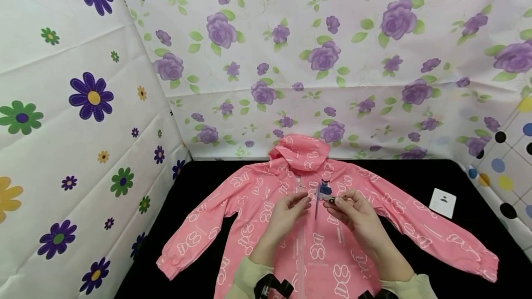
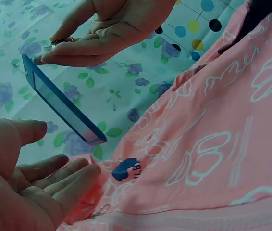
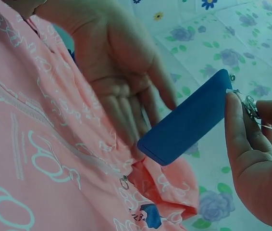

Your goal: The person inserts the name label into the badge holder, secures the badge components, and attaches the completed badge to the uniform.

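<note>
My right hand (image 1: 359, 216) pinches a small metal clip (image 3: 251, 108) between thumb and fingers. From this clip hangs a blue badge holder (image 3: 189, 120), tilted and edge-on in the head view; its framed face (image 2: 68, 106) shows in the left wrist view. Beside the holder, my left hand (image 1: 287, 216) has its fingers loosely extended and grips nothing. Below both hands a pink hooded jacket (image 1: 266, 186) with white bear outlines lies spread out, sleeves apart and hood at the far end. A dark blue print (image 2: 127, 169) marks its chest.
A white card with a dark figure icon (image 1: 443, 203) lies on the black table surface (image 1: 415, 174), right of the jacket. Floral sheeting (image 1: 266, 59) forms the back wall. Patterned sheets stand at the left and right sides.
</note>
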`<move>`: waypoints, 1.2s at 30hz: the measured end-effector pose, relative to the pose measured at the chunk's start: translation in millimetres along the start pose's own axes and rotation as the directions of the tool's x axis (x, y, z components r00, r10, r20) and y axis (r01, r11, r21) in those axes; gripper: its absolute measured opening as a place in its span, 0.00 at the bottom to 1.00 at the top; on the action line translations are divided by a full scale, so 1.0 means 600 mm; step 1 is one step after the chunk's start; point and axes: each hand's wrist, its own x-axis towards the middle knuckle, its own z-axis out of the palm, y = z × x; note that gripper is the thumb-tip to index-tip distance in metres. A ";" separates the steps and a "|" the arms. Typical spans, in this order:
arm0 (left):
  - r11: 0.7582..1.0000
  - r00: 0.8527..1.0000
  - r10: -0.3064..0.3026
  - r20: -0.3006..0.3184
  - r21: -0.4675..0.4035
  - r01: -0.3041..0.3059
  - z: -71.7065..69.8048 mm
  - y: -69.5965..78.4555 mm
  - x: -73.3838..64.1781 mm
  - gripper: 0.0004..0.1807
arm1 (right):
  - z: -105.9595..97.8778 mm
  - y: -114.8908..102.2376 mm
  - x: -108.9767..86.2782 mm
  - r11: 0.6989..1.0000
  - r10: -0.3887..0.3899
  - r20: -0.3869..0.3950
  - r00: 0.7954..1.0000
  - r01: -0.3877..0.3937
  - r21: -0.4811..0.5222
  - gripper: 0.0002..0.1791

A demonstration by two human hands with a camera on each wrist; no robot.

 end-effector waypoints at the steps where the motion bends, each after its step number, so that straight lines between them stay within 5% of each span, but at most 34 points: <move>1: 0.999 0.999 -0.034 0.018 -0.036 0.034 0.001 -0.002 0.000 0.24 | -0.001 0.000 0.000 1.000 -0.003 0.011 1.000 0.003 0.012 0.04; 7: 0.966 0.985 -0.146 0.095 -0.202 0.163 0.005 -0.023 0.005 0.27 | -0.008 0.003 0.001 0.999 -0.001 0.069 0.998 -0.002 0.033 0.02; 18: 0.933 0.965 -0.175 0.195 -0.280 0.226 0.009 -0.026 0.002 0.23 | -0.012 0.006 0.001 0.999 0.019 0.081 0.997 -0.021 0.029 0.01; 36: 0.943 0.982 -0.189 0.013 -0.277 0.186 -0.017 -0.015 0.004 0.23 | 0.004 -0.009 0.003 0.999 0.047 -0.077 0.996 -0.048 -0.009 0.05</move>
